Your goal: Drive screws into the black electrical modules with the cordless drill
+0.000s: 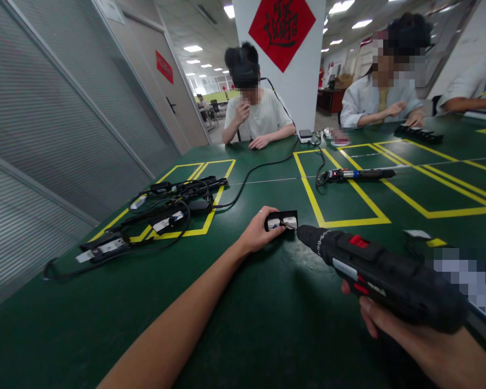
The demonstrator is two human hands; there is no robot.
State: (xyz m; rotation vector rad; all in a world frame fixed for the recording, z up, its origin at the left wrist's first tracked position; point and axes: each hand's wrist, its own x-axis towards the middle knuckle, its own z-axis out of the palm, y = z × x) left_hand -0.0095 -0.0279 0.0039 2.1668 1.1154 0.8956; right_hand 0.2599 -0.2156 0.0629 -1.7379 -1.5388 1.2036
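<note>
My left hand point(260, 231) grips the left end of a small black box point(292, 215) on the green table, thumb across its near side. White parts and thin dark wires show on the box. In my right hand point(392, 319) is a black power drill point(372, 266) with red buttons, held above the table and pointing left. The drill's nose appears close to the box's right end; whether they touch I cannot tell. Part of my right hand is hidden behind the drill.
Black devices with cables point(186, 197) lie at the left on the green table point(243, 302). A pen-like tool point(360, 174) lies inside yellow tape lines. A cable crosses the table's middle. People sit along the far side, one touching a black rack point(423, 134).
</note>
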